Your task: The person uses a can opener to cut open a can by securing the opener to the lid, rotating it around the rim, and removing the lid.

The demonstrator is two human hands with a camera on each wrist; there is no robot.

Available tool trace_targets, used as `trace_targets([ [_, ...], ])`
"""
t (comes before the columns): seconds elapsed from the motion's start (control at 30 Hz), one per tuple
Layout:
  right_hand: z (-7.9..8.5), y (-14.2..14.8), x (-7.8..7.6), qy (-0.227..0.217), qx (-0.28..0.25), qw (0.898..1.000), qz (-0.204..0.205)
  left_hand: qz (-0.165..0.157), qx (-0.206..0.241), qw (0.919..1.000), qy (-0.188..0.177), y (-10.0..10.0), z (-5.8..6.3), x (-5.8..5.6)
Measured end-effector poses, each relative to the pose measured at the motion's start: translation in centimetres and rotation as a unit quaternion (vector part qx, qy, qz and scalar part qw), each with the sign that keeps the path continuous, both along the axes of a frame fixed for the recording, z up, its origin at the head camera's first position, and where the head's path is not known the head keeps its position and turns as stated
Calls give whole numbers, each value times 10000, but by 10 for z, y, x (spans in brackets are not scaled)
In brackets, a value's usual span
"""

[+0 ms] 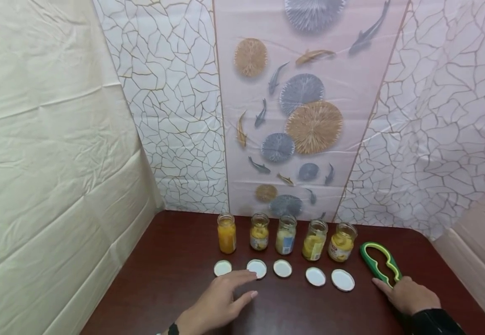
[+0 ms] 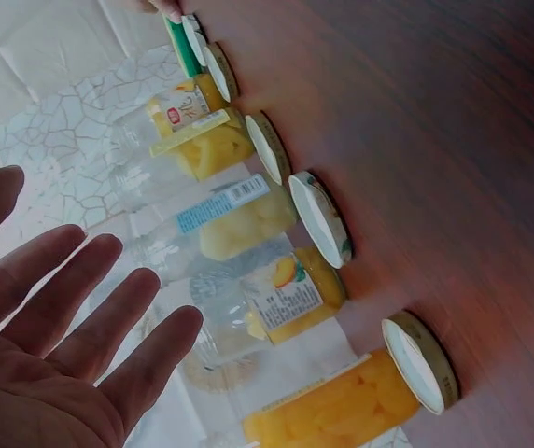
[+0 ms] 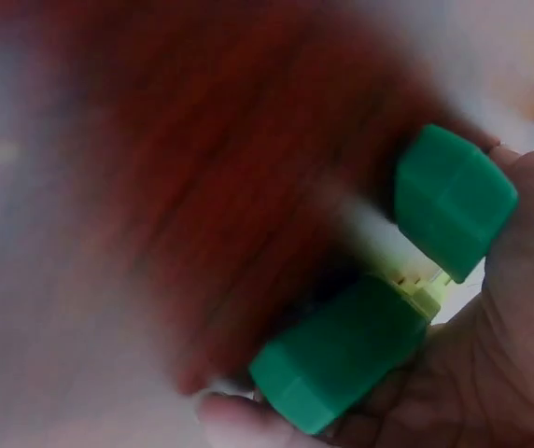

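Observation:
My left hand is over the table, fingers extended and apart, near a white-lined jar lid. Nothing is in its grasp; the left wrist view shows the same spread fingers. On the right, my right hand grips the handles of a green jar opener with a yellow-green toothed inner edge. Close up in the right wrist view, the two green handle ends stick out of the palm. Uncapped glass jars of fruit stand in a row, from an orange-filled jar to a yellow-filled jar.
In front of the jars lie several lids, white inside up, including a left lid and a right lid. The dark red-brown table meets a patterned cloth backdrop. Pale cloth hangs at the left.

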State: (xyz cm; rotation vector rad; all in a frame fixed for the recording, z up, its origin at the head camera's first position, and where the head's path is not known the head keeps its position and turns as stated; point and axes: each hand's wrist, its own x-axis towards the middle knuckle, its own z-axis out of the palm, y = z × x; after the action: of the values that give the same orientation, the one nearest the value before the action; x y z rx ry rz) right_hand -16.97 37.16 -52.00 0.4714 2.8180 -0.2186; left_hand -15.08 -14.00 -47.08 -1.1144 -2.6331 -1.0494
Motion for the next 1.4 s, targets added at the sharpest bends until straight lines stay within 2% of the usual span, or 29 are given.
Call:
trace_targets([
  [0.27,0,10,-19,-15,108,9991,-398,289,-151,9993,-158,1,-5,-1],
  [0.47,-3,18,-28,60,189,9980,-594,341,-242,9984,-382,1,-11,1],
  [0.7,-1,23,-41,176,172,9965,-801,330,-240,9987,-289,1,-14,0],
  [0.93,-1,31,-56,16,47,9958,-909,328,-411,9986,-97,0,-11,-4],
  [1.17,-3,34,-59,-152,-64,9958,-896,360,-563,9974,-283,-2,-5,-3],
  [1.4,-3,37,-60,-120,-79,9957,-920,500,-725,9948,-504,-3,-5,0],
])
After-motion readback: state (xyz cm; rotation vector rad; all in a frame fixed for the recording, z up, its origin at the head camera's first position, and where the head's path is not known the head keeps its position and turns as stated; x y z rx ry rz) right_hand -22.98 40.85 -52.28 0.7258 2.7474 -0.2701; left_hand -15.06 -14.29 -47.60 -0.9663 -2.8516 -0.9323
